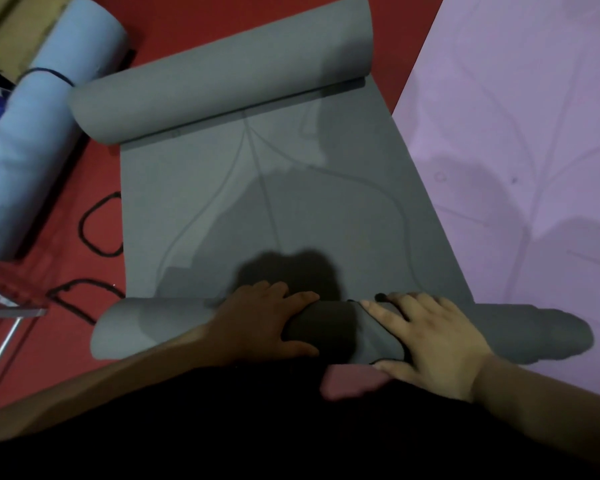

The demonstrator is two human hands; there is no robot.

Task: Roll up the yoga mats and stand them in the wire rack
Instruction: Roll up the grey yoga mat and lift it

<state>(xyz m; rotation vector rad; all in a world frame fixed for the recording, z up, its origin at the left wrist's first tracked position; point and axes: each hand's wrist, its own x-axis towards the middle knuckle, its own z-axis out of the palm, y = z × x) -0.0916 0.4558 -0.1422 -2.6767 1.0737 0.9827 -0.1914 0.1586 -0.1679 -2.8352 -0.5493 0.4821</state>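
Observation:
A grey yoga mat point(264, 202) lies flat on the red floor in the middle of the head view. Its near end is rolled into a thin roll point(153, 327) across the bottom, and its far end curls into a thick roll point(222, 77). My left hand point(260, 320) lies over the near roll, fingers spread across its top and thumb on the near side. My right hand point(426, 337) lies the same way a little to the right. A lilac mat point(534, 150) lies flat on the right. The wire rack is not in view.
A light blue rolled mat point(39, 133) tied with a dark cord lies at the left. Two black cord loops point(97, 223) lie on the red floor point(94, 168) beside the grey mat. A metal-legged object point(11, 299) stands at the lower left.

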